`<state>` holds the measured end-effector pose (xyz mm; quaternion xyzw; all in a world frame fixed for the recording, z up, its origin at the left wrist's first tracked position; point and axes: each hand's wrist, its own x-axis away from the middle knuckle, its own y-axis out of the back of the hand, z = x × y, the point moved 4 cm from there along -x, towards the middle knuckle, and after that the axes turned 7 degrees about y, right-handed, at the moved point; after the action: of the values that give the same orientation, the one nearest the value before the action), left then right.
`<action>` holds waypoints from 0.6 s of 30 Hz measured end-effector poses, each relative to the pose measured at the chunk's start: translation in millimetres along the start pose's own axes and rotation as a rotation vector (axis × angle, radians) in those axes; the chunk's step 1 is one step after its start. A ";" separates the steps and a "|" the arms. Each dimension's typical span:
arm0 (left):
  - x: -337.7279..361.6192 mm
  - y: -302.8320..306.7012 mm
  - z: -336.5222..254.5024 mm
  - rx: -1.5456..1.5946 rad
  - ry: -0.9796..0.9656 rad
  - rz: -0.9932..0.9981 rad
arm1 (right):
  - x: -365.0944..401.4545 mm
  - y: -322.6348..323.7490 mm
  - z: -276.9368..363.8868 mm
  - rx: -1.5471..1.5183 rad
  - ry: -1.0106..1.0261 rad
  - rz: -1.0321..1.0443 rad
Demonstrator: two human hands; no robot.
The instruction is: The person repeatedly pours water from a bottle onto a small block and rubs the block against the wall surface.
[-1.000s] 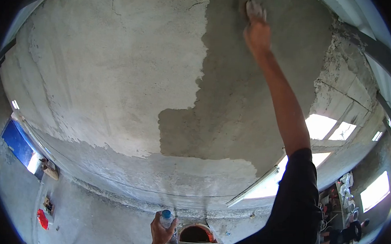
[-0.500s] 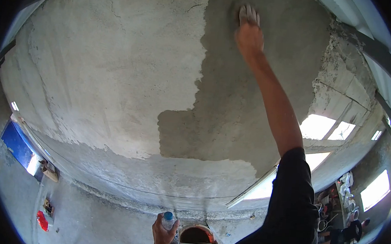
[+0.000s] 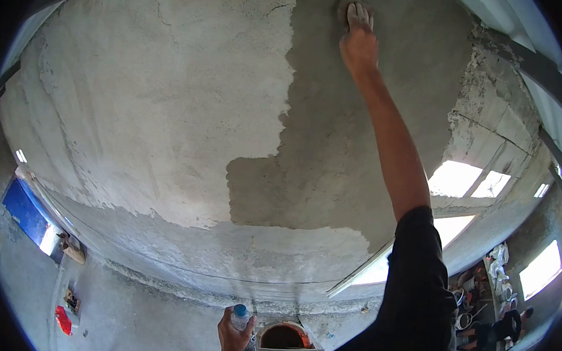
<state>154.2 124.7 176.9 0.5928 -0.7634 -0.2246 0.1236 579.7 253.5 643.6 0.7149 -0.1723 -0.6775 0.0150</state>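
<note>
High on the wall, my right hand (image 3: 359,35) presses a flat grey-brown sponge-like pad (image 3: 344,12) against the darker patch of damp plaster (image 3: 335,134). My fingers lie over the pad, which is partly hidden and slightly blurred. Lighter, drier plaster (image 3: 170,91) borders the patch along a ragged edge on the left. Low in the view, my left hand (image 3: 231,332) is wrapped around a clear plastic bottle (image 3: 240,320) with a blue cap. The bottle is upright or slightly tilted.
Below me stands a container with a round opening (image 3: 284,336), dark inside with an orange-red rim. Bright window openings (image 3: 454,178) break the wall at right. A person in dark clothing (image 3: 508,326) is low at far right. A blue panel (image 3: 28,208) and a red item (image 3: 63,320) are at left.
My right hand has shifted slightly on the damp plaster, and more of the pad shows beyond the fingers. My left hand and the bottle have barely moved.
</note>
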 end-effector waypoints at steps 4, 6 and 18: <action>-1.8 -0.5 4.5 -0.043 -0.004 -0.011 | 11.2 -22.8 5.9 0.159 0.185 -0.154; -2.0 -3.5 3.3 -0.031 0.003 0.007 | 35.3 -19.5 19.5 0.155 0.140 -0.047; 0.0 -5.7 -4.0 -0.031 -0.040 -0.002 | 27.0 -26.7 4.9 0.144 0.247 -0.119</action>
<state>160.9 122.7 177.6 0.5871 -0.7615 -0.2484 0.1172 581.6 272.4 610.4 0.8010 -0.1745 -0.5699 -0.0556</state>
